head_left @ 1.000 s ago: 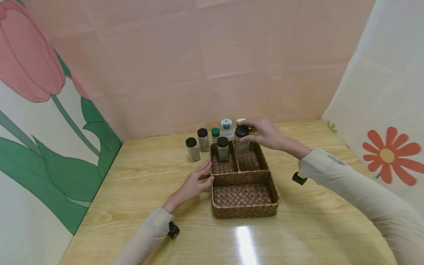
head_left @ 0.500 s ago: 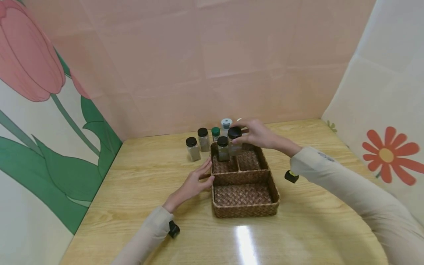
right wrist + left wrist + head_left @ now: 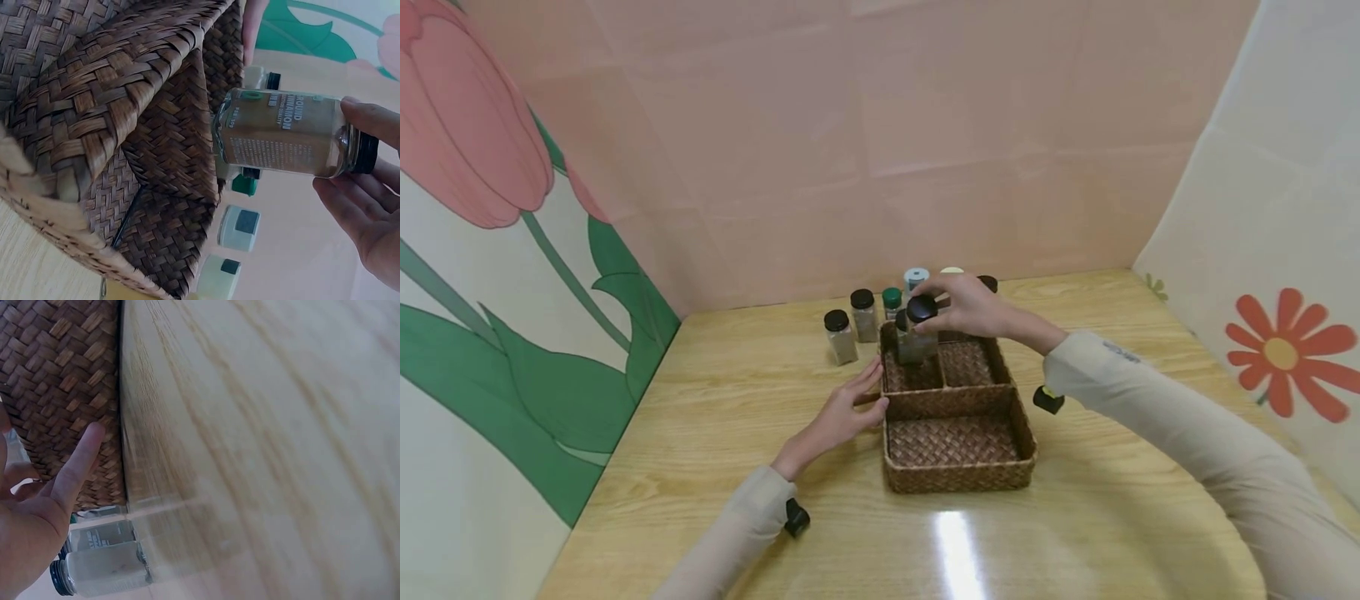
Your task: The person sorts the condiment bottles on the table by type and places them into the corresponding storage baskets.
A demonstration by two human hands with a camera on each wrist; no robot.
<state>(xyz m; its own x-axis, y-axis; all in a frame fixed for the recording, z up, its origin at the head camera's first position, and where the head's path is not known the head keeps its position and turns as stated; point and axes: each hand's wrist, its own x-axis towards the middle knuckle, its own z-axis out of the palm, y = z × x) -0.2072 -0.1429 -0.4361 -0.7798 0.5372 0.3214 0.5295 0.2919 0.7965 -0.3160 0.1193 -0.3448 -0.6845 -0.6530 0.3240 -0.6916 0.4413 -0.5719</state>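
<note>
Moved left since the earlier frame, the right hand [image 3: 973,308] pinches a glass jar [image 3: 281,131], likely slippery, breakable and best held by its black lid [image 3: 363,152], over the back left of the basket [image 3: 958,478], while the left hand [image 3: 838,415] touches the basket's side with straight fingers.

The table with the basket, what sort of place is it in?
Probably a decorated corner indoors: there's a creased pink sheet at the back, a big tulip on one side and a red flower on the other.
</note>
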